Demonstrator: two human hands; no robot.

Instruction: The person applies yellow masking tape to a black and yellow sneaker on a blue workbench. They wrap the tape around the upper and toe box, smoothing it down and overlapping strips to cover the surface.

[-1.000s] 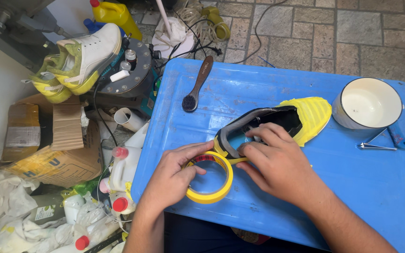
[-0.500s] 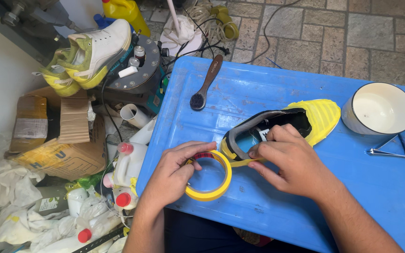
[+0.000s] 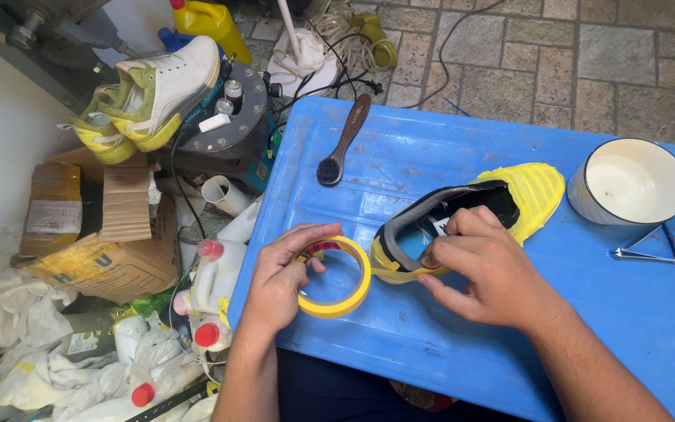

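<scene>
My left hand grips the light, stiff tape roll by its rim; my right hand pinches the soft shoe at its heel collar.

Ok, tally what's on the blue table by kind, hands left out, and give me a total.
Shoe wrapped in yellow tape: 1
Yellow tape roll: 1
Wooden-handled brush: 1
White enamel pot: 1
Small metal tool with blue handle: 1
Total on the blue table: 5
</scene>
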